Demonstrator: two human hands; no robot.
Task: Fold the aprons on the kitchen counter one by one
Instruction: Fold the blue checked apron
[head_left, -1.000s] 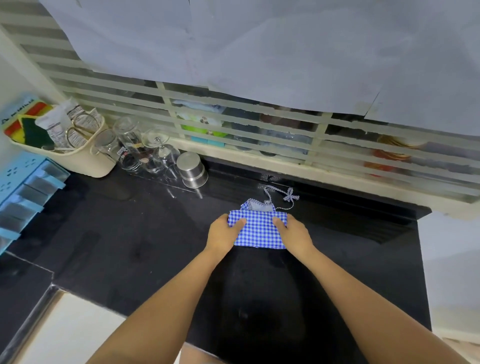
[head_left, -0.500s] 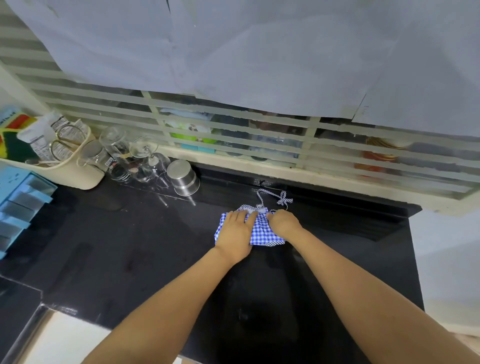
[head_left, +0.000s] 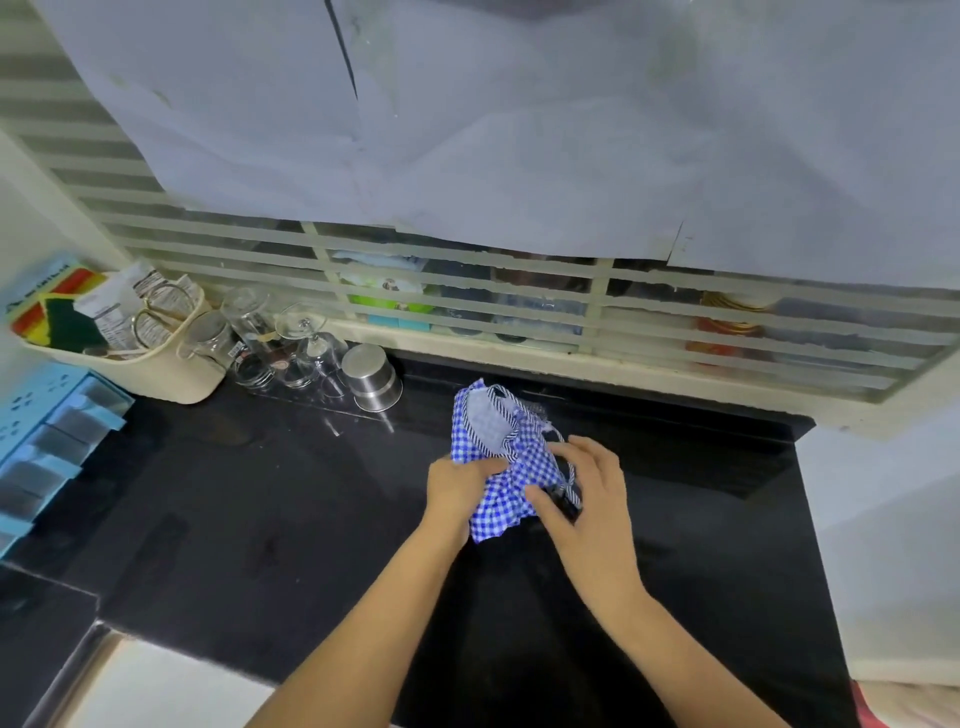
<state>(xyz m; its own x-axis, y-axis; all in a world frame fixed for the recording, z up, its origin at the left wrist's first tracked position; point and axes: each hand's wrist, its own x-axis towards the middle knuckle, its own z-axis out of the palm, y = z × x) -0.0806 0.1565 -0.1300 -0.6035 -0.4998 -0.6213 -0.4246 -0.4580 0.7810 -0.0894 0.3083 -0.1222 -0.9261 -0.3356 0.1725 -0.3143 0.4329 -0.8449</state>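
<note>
Blue gingham apron (head_left: 511, 470) sits as a partly folded bundle on the black counter (head_left: 249, 519), lifted at the near edge. Left hand (head_left: 457, 486) pinches its left side, fingers curled. Right hand (head_left: 592, 499) lies against the right side, fingers spread. Risk: the loose striped tie (head_left: 570, 480) slips free and the uneven layers spring open once the pinch relaxes.

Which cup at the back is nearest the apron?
The steel tumbler, rightmost in the row; the clear glasses stand farther left of the checked apron.
</note>
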